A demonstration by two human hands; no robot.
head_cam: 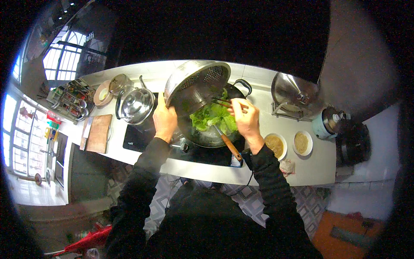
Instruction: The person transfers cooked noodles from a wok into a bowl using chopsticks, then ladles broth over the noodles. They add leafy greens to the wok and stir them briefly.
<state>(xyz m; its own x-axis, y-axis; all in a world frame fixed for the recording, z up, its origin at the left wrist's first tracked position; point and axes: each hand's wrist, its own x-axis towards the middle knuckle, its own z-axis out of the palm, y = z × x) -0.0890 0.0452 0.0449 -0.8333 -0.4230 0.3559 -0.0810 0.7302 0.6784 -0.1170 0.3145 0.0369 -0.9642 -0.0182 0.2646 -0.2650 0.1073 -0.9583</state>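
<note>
My left hand (pixel 165 119) grips the rim of a perforated metal colander (pixel 190 81), tipped on its side over the wok (pixel 231 91). Green leafy vegetables (pixel 220 115) lie in the wok, with some near the colander's mouth. Between the fingers of my right hand (pixel 245 116) is a pair of dark chopsticks (pixel 221 102), their tips at the leaves below the colander. A utensil with a wooden handle (pixel 230 146) rests in the wok, its head hidden among the greens and its handle sticking out towards me.
Left of the wok stand a lidded steel kettle (pixel 137 105) and a wooden cutting board (pixel 99 133) with a knife (pixel 86 132). Two bowls of noodle-like food, one nearer (pixel 275 145) and one farther right (pixel 302 143), sit on the counter. A large lid (pixel 292 90) leans in a rack behind.
</note>
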